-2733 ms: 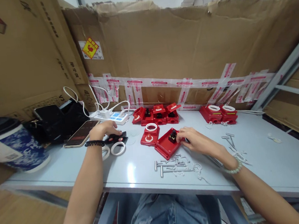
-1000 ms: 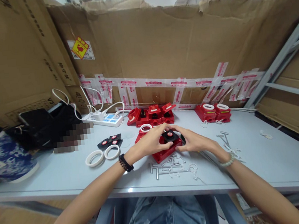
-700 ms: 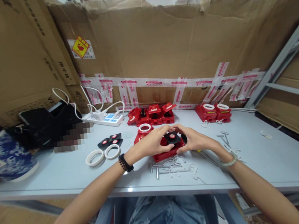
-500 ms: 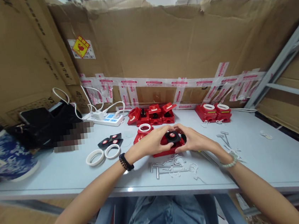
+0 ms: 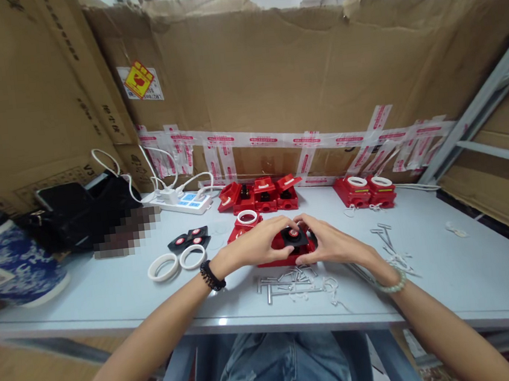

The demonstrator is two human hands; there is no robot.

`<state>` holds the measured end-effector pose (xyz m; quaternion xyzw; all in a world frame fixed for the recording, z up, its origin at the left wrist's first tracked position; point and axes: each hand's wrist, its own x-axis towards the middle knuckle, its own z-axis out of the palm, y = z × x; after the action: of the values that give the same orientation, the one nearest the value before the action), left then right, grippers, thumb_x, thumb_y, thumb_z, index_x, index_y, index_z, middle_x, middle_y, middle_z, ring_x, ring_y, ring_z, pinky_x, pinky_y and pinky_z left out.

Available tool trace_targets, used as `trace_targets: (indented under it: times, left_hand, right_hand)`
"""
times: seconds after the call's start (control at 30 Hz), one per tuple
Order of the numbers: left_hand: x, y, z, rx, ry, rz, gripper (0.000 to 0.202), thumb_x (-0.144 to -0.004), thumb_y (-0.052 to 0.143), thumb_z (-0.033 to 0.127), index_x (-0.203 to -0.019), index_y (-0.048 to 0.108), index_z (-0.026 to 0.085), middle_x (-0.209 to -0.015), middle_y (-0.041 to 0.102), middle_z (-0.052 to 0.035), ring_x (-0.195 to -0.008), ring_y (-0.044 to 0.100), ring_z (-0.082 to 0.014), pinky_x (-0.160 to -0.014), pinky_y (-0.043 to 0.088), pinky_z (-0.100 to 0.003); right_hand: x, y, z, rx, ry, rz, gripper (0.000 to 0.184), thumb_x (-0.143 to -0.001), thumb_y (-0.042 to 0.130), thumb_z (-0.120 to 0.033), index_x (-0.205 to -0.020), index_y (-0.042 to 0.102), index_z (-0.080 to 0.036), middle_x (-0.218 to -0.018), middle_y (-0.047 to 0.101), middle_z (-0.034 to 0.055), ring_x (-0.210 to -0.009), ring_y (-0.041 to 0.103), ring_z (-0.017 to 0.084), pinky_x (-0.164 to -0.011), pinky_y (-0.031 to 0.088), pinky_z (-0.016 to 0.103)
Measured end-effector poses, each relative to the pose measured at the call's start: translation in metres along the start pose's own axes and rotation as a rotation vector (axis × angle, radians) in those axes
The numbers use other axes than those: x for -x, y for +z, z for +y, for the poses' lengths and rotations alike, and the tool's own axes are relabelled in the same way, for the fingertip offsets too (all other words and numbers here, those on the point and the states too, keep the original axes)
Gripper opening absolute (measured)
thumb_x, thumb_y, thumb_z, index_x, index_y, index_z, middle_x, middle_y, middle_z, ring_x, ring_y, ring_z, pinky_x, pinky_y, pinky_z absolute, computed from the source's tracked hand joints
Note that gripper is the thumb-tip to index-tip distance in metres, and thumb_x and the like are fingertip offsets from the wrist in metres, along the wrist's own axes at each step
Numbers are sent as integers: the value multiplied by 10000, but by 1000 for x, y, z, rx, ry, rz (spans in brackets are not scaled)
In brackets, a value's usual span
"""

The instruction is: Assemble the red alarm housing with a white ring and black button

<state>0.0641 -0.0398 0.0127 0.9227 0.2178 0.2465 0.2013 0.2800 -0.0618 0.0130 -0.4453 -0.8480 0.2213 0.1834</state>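
**Both hands close around a red housing at the table's middle**

Nearest the person, just this side of both hands, a scatter of metal pins (image 5: 291, 283) lies on the pale table (image 5: 450, 279), some with white string loops among them.

The left hand (image 5: 260, 245) and the right hand (image 5: 328, 244) meet over a red housing (image 5: 283, 249) that sits on the table between them. Both hands curl narrowly around it, fingers on its sides and top, fingertips nearly touching each other at the far edge. A black square pad with a red-and-white button (image 5: 294, 235) lies on top of the housing, framed by the thumbs and forefingers. Whether the hands press the pad or only steady it cannot be told.

Left of the left hand, two white rings (image 5: 175, 263) lie flat side by side, and just beyond them are more black pads (image 5: 190, 240). Touching the far side of the left hand is another red housing with a white ring on it (image 5: 245, 222).

Right of the right hand, more metal pins (image 5: 384, 234) lie apart.

Farther off, beyond both hands, a row of open red housings (image 5: 261, 194) stands near the cardboard wall (image 5: 297, 77); to the right of them is a pair with white rings (image 5: 366, 191). Far left sit a white power strip (image 5: 178, 203), a black bag (image 5: 79, 212) and a blue-patterned tub (image 5: 12, 264).
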Motion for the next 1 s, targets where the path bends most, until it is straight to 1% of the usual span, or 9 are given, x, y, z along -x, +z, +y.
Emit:
trace_targets:
  times: [0.1,0.47,0.83,1.0]
  left_hand:
    - [0,0,0,-14,23,8,281,-817,580,196,-1096,540,204,-1127,623,-68,-1040,588,-209,-944,461,-357]
    - [1,1,-3,0,31,-8,289,-837,572,201,-1124,542,194,-1157,625,-74,-1034,599,-197,-936,468,-337]
    - [1,0,-3,8,23,-18,296,-835,574,195,-1130,551,185,-1172,630,-83,-1039,605,-201,-930,474,-342]
    - [2,0,-1,9,25,-14,315,-840,576,211,-1154,547,203,-1198,619,-76,-1081,590,-202,-970,453,-350]
  right_hand:
    - [1,-1,-2,16,0,5,546,-664,751,-416,-1079,464,-209,-997,568,32,-838,550,190,-765,461,344]
    - [2,-1,-3,-7,11,-1,568,-682,741,-432,-1131,465,-221,-1067,572,46,-910,564,204,-817,454,350]
    - [2,-1,-4,2,16,-7,570,-684,741,-439,-1130,462,-220,-1063,572,43,-901,564,199,-811,457,345]
    - [2,-2,-3,-5,2,-3,571,-690,734,-444,-1142,464,-222,-1075,581,48,-905,572,204,-814,471,358]
